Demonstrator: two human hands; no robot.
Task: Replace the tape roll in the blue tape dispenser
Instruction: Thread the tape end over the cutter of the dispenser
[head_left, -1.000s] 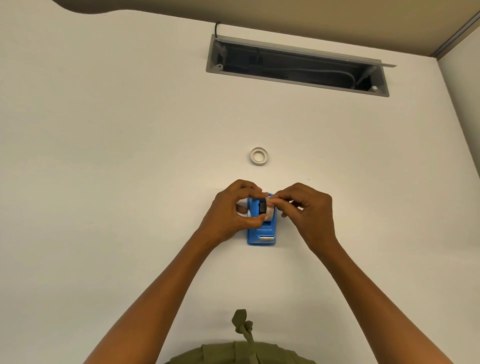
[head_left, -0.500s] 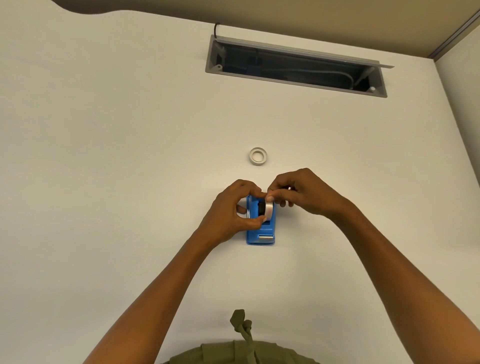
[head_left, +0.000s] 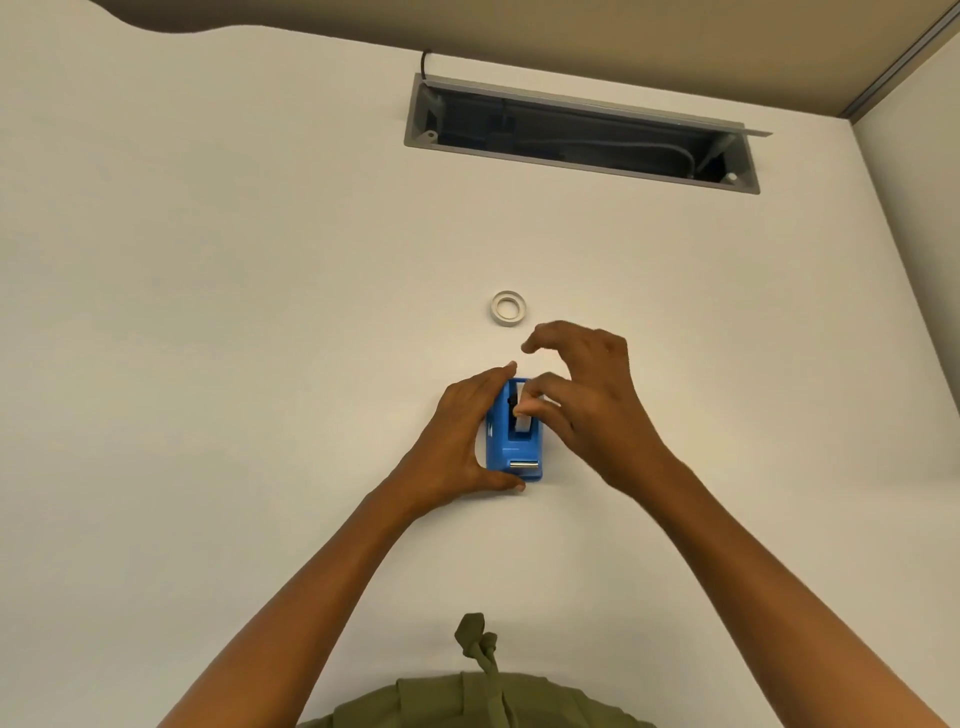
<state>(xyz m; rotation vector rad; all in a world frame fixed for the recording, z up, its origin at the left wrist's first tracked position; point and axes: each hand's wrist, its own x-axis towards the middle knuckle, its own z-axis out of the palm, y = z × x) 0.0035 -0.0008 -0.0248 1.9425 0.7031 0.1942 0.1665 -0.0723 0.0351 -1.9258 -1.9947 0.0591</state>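
Note:
The blue tape dispenser (head_left: 501, 447) stands on the white table (head_left: 208, 338), its metal cutter toward me. My left hand (head_left: 457, 441) grips it from the left, thumb at the front corner and fingers over the back end. A white tape roll (head_left: 523, 425) sits in the dispenser's slot, partly hidden. My right hand (head_left: 592, 395) hovers over the right side with fingers spread, its thumb tip resting on the roll. A second white roll (head_left: 508, 308) lies flat on the table just beyond the hands.
A grey cable hatch (head_left: 582, 135) stands open in the table near the far edge. A partition wall (head_left: 919, 208) rises at the right. My olive-green garment (head_left: 478, 696) shows at the bottom edge.
My right hand has let go its pinch on the roll and spread its fingers, the roll now sitting in the slot. My left hand shifted from the roll to the dispenser's side.

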